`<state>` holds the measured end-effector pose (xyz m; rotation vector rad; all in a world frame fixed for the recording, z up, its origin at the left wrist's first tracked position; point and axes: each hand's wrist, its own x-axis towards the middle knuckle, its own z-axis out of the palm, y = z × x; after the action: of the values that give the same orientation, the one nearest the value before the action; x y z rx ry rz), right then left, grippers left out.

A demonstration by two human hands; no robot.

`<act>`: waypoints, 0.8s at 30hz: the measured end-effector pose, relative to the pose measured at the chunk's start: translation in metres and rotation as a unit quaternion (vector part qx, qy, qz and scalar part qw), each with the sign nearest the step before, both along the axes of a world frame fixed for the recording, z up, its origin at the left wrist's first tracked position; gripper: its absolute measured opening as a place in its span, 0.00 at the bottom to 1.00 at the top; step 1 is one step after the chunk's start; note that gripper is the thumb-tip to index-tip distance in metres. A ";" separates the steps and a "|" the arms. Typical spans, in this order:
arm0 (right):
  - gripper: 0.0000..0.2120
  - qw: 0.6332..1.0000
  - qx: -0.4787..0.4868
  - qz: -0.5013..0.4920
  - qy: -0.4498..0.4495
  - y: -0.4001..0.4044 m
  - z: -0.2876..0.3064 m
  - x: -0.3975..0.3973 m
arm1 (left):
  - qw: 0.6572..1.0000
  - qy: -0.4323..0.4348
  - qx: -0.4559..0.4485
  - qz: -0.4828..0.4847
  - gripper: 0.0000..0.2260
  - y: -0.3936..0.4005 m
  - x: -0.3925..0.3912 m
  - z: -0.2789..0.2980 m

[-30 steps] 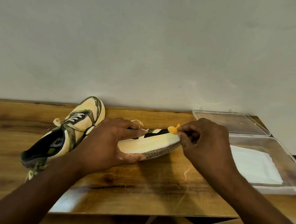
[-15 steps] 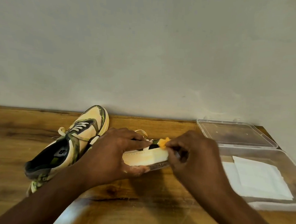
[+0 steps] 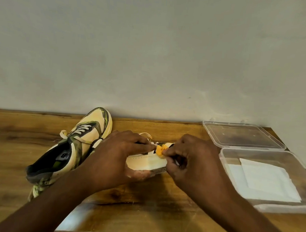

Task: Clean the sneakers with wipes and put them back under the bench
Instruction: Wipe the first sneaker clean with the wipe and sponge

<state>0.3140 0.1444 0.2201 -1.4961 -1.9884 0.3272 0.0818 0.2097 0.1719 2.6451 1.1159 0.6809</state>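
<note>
A plain pale wall is filling the upper frame above a wooden bench (image 3: pixel 144 200). At centre, the left hand (image 3: pixel 114 160) is gripping a sneaker (image 3: pixel 146 162) while the right hand (image 3: pixel 190 162) is pinching a stained orange wipe (image 3: pixel 159 150) against it. The second sneaker (image 3: pixel 70 150) is lying at left, its insole logo too blurred to read. Fresh wipes (image 3: pixel 269 182) are sitting in the open clear box (image 3: pixel 223 153) at right. Cleaning looks midway; returning both sneakers under the bench remains.
</note>
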 end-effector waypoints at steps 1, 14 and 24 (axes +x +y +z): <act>0.10 1.000 -0.013 -0.004 0.014 0.002 0.002 0.006 | 1.000 0.001 0.001 0.001 0.29 0.000 0.000 0.000; 0.08 1.000 -0.015 0.004 -0.005 0.003 0.005 0.009 | 1.000 0.012 0.007 -0.001 0.30 -0.001 0.000 0.001; 0.09 0.999 0.000 -0.038 -0.002 0.008 0.005 0.018 | 1.000 0.008 0.017 -0.005 0.30 0.001 0.001 0.001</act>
<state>0.3324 0.1521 0.2256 -1.5694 -1.9279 0.2935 0.0831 0.2103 0.1733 2.6875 1.1033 0.6832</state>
